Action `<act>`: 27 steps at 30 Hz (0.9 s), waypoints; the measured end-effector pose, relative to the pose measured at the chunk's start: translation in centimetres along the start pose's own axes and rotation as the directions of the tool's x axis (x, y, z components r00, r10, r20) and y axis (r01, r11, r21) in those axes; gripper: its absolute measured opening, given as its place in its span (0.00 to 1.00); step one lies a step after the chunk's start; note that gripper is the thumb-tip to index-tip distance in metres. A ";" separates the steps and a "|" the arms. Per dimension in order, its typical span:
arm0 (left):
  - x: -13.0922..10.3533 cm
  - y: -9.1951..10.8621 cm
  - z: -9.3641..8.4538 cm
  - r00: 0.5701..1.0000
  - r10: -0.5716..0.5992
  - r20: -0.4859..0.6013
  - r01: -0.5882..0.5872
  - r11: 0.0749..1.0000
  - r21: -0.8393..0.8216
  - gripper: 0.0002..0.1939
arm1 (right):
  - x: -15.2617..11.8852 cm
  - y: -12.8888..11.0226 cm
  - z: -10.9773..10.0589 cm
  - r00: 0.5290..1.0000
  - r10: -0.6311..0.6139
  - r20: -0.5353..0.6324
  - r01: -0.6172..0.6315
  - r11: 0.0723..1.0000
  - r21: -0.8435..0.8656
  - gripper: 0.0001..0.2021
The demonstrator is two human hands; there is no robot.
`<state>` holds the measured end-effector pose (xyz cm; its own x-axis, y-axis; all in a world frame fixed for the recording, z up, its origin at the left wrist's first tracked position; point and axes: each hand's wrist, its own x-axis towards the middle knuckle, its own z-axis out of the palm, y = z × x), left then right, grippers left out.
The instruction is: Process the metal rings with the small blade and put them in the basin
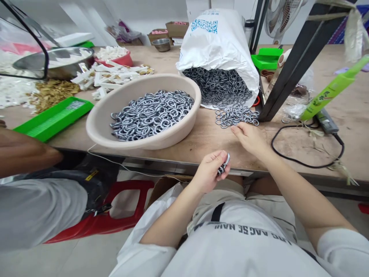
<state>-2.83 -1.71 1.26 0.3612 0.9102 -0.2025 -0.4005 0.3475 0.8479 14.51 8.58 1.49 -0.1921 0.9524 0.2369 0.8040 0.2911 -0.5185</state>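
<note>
My left hand (211, 169) is closed around several grey metal rings (223, 166), held just in front of the table edge. My right hand (250, 139) reaches to the near side of a small pile of loose rings (238, 114) on the table. Its fingertips are pressed together at the pile's edge, and whatever they pinch is hidden. More rings (215, 86) fill the mouth of a white sack (216, 46) lying behind that pile. On the left, a wide beige basin (144, 144) holds a heap of similar rings (155, 115).
A black metal post (288, 73) rises to the right of the pile. Beyond it lie a cable (273, 144) and a lime-green tube (331, 90). A green tray (43, 129) and a co-worker's arm (25, 152) are at left. White pieces (115, 77) sit behind the basin.
</note>
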 end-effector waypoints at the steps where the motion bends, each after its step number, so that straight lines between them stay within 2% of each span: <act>1: 0.1 0.2 -0.2 0.999 0.002 -0.035 -0.002 1.000 -0.004 0.20 | 1.1 -0.5 0.4 0.999 -0.024 0.022 0.026 0.997 -0.079 0.20; 3: 0.2 0.7 -0.8 0.997 -0.004 -0.081 0.003 1.000 -0.020 0.18 | 2.9 -1.6 1.3 0.996 -0.052 0.075 0.067 0.972 -0.224 0.18; 7: 0.3 1.3 -2.2 0.984 0.005 -0.176 -0.023 0.994 -0.102 0.20 | 5.1 -2.7 2.7 0.982 0.008 0.191 0.071 0.914 -0.401 0.16; 11: 1.1 1.5 -3.3 0.968 -0.022 -0.249 -0.032 0.977 -0.210 0.18 | 4.9 -1.4 2.6 0.984 -0.012 0.179 0.083 0.913 -0.399 0.15; 14: 2.1 1.5 -3.2 0.970 -0.046 -0.239 -0.016 0.967 -0.254 0.19 | 4.1 -0.4 2.6 0.988 -0.057 0.141 0.108 0.916 -0.387 0.15; 19: 3.0 1.3 -2.5 0.971 0.013 -0.237 -0.054 0.984 -0.169 0.19 | 4.3 0.6 2.6 0.987 -0.063 0.146 0.112 0.927 -0.358 0.12; 21: 3.0 1.3 -2.5 0.958 0.070 -0.279 -0.098 0.991 -0.090 0.19 | 4.3 0.8 2.1 0.990 -0.068 0.122 0.094 0.970 -0.224 0.10; 23: 3.0 1.2 -2.6 0.937 0.131 -0.323 -0.140 0.990 -0.003 0.20 | 3.5 0.7 1.3 0.990 -0.057 0.130 0.045 0.995 0.089 0.11; 24: 3.1 1.1 -2.6 0.930 0.158 -0.332 -0.154 0.987 0.038 0.20 | 2.7 0.6 0.9 0.986 -0.044 0.159 -0.004 0.958 0.287 0.13; 25: 3.2 1.0 -2.5 0.928 0.179 -0.328 -0.163 0.984 0.074 0.20 | 1.7 0.3 0.6 0.979 -0.033 0.199 -0.068 0.876 0.477 0.15; 27: 3.5 0.6 -2.0 0.948 0.173 -0.267 -0.147 0.983 0.114 0.22 | -0.6 -0.4 0.3 0.962 -0.012 0.272 -0.196 0.662 0.723 0.18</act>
<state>-3.47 2.16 0.11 0.0487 0.9831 -0.1763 -0.3506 0.1821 0.9187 14.17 7.93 1.29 -0.3475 0.9376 0.0111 0.1632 0.0721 -0.9839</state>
